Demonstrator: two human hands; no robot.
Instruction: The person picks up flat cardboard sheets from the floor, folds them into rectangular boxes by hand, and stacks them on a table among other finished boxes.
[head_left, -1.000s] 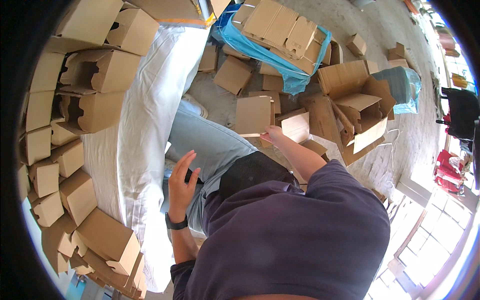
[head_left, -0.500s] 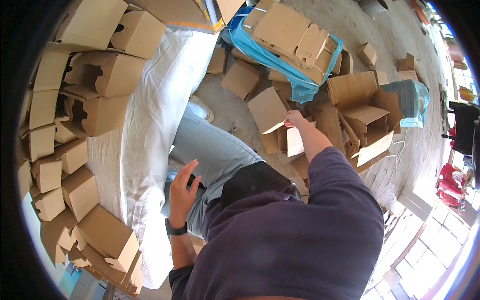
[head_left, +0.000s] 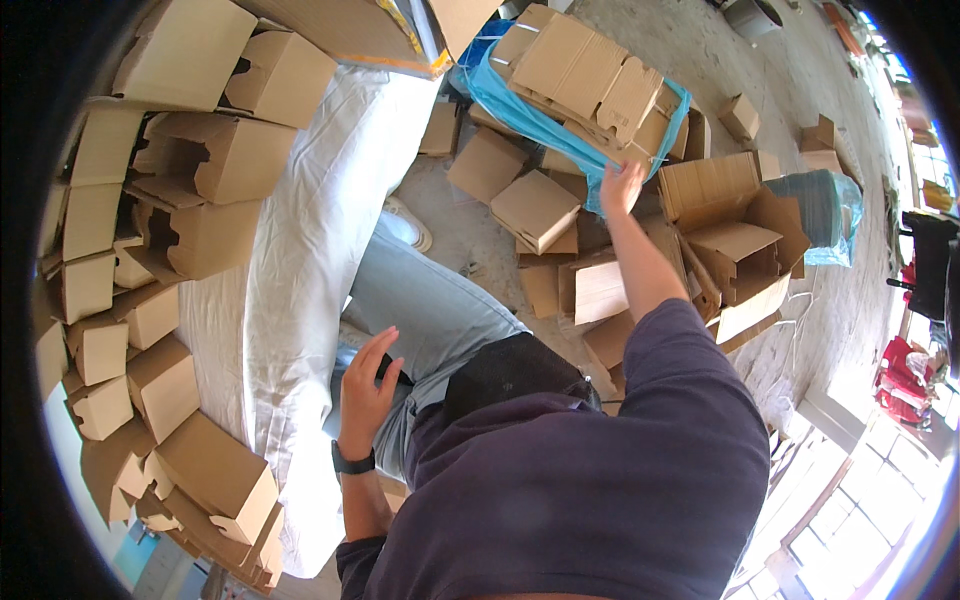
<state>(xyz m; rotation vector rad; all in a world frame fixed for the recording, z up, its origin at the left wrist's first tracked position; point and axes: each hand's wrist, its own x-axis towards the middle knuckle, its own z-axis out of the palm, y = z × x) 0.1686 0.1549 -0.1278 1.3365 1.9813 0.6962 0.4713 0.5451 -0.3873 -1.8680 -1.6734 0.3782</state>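
My right hand (head_left: 624, 188) is at the near edge of a stack of flattened cardboard boxes (head_left: 583, 68), beside its blue plastic wrap (head_left: 547, 127). Its fingers reach out toward the stack, with nothing visible in them. A closed brown carton (head_left: 535, 209) lies on other boxes just left of that forearm. My left hand (head_left: 368, 395), with a dark band at the wrist, hovers over my thigh. Its fingers are spread and hold nothing.
Several brown boxes, some open-ended (head_left: 217, 155), are piled along the left beside a white cloth (head_left: 318, 200). An open carton (head_left: 738, 250) stands at the right, near a plastic-wrapped bundle (head_left: 815, 210). A small box (head_left: 740, 118) lies on the floor farther off.
My right hand has let go of the carton, which now lies on the pile, and has moved up and right to the cardboard stack. My left hand has barely moved.
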